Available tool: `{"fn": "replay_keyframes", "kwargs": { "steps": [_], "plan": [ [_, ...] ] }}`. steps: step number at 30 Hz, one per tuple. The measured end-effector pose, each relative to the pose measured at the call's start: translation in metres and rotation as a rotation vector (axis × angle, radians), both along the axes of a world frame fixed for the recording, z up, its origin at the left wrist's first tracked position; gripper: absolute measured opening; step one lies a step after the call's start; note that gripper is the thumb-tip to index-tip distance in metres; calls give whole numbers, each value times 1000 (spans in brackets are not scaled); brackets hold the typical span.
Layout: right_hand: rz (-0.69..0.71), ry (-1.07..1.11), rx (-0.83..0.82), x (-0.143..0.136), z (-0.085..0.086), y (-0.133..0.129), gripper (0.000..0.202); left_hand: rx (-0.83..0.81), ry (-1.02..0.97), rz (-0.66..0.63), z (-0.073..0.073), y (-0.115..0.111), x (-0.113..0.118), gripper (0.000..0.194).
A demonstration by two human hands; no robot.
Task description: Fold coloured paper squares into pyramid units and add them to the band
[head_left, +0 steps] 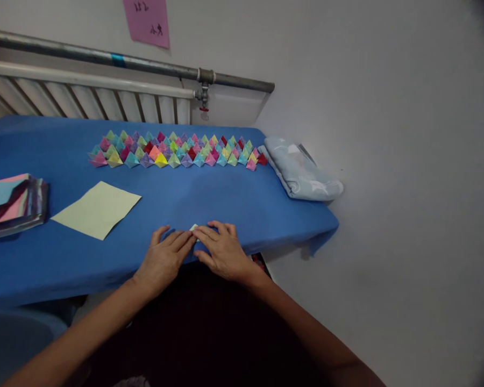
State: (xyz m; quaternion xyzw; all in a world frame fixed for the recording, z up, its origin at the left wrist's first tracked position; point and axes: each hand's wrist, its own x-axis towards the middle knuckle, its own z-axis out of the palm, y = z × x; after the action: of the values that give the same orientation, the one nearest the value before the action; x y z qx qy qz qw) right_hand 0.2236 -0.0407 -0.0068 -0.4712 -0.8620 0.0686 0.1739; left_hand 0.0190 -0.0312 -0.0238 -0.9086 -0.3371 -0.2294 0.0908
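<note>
Sheet [97, 210] between stack [24, 207] and hands [189, 250]

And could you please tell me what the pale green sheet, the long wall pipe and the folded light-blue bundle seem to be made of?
Pale green sheet: matte paper, by its thin, crisp edges. Wall pipe: dull gray metal, probably steel, by its streaky sheen. Folded bundle: soft printed fabric, perhaps cotton, by its rounded folds.

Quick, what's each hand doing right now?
Left hand: open, fingertips at the small pale paper.
Right hand: open, fingertips at the same paper.
</note>
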Motion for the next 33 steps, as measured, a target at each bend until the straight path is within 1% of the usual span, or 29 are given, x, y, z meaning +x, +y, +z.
{"fn": "replay_keyframes", "kwargs": {
  "steps": [3,8,11,15,16,18,20,22,27,33],
  "plan": [
    [-1,-23,3,1,-2,0,46,20,62,5,0,-7,-8,50],
    [15,-52,0,2,-4,0,48,72,123,33,3,-21,-21,47],
    [21,-55,11,4,-4,0,48,90,131,65,7,-26,-25,46],
    [27,-82,32,5,-4,0,50,84,96,138,17,-17,-18,38],
    [30,-93,34,5,-4,0,51,76,71,133,19,-13,-14,35],
    [34,-117,32,5,-4,0,53,47,23,58,22,-4,-7,33],
    [32,-136,23,5,-3,0,55,6,1,-26,21,2,-1,33],
    [30,-150,7,5,-3,0,56,-10,10,-55,19,5,2,33],
    [41,-176,-11,9,-1,-1,59,11,101,-30,12,0,1,36],
    [21,-193,-26,12,-1,-1,64,-90,163,25,15,2,4,43]
  ]
}}
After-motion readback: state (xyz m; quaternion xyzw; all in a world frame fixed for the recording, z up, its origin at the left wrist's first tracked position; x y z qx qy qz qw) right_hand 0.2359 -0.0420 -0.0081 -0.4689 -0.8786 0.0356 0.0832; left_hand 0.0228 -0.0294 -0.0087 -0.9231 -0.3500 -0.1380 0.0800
